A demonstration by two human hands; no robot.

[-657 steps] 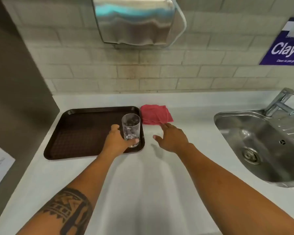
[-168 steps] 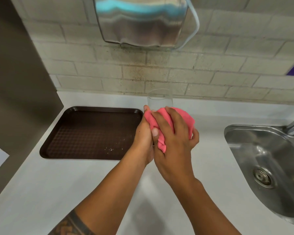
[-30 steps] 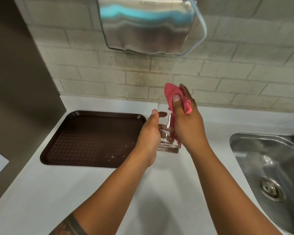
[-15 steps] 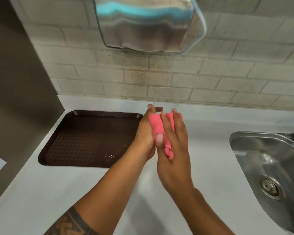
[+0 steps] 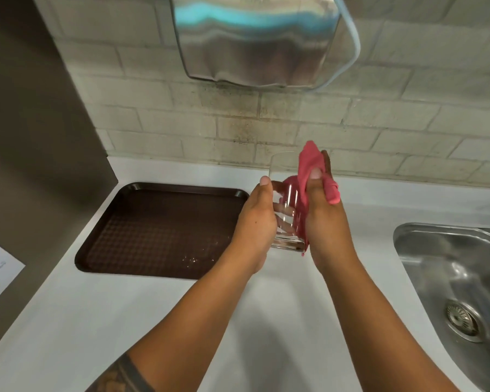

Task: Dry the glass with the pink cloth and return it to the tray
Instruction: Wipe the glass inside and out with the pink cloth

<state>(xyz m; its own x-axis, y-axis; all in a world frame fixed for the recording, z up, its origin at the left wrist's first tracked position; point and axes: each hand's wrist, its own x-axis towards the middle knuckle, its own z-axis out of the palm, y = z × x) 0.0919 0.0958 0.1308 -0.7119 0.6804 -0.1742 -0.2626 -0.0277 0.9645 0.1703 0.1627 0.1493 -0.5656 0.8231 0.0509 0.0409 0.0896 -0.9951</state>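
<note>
Left hand [image 5: 255, 219] fingers wrapped round clear glass [image 5: 287, 210], right hand [image 5: 327, 222] pinching seemingly soft pink cloth [image 5: 311, 168]

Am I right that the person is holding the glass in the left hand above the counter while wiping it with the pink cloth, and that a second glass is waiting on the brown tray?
Not quite: the head view shows the brown tray holding no second glass, only a few specks. The rest stands: the left hand holds the glass above the counter while the right hand wipes it with the pink cloth.

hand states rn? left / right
Left hand: closed around the glass, held upright above the counter.
Right hand: closed on the pink cloth, pressing it against the glass's side.
</note>
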